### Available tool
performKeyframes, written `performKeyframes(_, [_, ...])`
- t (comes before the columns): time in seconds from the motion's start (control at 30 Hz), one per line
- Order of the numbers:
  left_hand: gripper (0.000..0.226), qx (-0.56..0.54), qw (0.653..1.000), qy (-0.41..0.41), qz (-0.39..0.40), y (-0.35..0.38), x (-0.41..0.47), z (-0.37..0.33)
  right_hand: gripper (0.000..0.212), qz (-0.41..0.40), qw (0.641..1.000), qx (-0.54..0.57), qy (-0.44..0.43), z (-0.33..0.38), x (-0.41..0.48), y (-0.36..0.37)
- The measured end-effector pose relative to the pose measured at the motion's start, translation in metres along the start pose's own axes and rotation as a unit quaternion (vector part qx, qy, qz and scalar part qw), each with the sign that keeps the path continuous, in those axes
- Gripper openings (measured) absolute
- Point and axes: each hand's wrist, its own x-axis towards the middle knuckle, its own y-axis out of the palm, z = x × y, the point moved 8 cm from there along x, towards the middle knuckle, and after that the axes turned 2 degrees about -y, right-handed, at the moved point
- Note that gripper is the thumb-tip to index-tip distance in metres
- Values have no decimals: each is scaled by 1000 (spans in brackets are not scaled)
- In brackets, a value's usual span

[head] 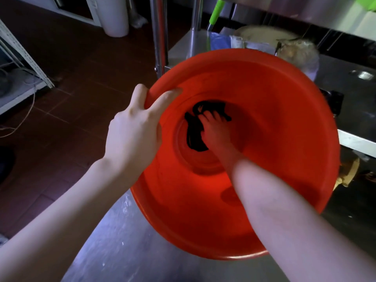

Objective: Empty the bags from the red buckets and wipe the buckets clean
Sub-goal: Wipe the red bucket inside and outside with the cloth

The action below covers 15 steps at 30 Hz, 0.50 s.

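A large red bucket (pixel 284 123) fills the middle of the head view, tilted with its mouth toward me, resting on a steel table (pixel 122 241). My left hand (pixel 134 131) grips its left rim, fingers curled over the edge into the bucket. My right arm reaches deep inside; my right hand (pixel 213 129) presses a dark crumpled cloth (pixel 194 131) against the bucket's bottom. Whether its fingers curl round the cloth is unclear. No bag is visible in the bucket.
Steel table legs (pixel 160 33) rise behind the bucket. A lower steel shelf carries a bagged item (pixel 299 55) and packets. A white bin (pixel 115 17) stands on the dark tiled floor at the back left. A white rack (pixel 24 58) is at far left.
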Motion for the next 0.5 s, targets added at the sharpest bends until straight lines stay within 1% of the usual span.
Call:
performKeyframes(0.07, [71,-1,1000,-2,1,0,-1,0,54,2,1000,16,23,4,-1,4])
performKeyframes(0.1, [72,0,1000,-4,0,1,-1,-2,55,-1,1000,23,18,11,-2,4])
performKeyframes(0.13, [74,2,1000,-5,-2,1,-1,-3,56,0,1000,22,-11,21,-3,6])
performKeyframes(0.17, [75,3,1000,-4,-2,1,-1,-5,55,14,998,8,-62,33,-4,11])
performKeyframes(0.23, [78,4,1000,-3,-2,1,0,-5,49,74,980,-37,-181,56,-12,25])
performKeyframes(0.27, [79,7,1000,-5,-1,1,0,-4,46,101,968,-60,-223,63,-20,33])
performKeyframes(0.33, [80,11,1000,-9,3,1,-1,-4,39,145,947,-94,-269,71,-44,48])
performKeyframes(0.4, [80,8,1000,-9,0,0,-2,-4,34,185,934,-104,-287,72,-75,62])
performKeyframes(0.5, [78,4,1000,-10,-11,-2,-8,-6,33,234,926,-121,-271,51,-109,64])
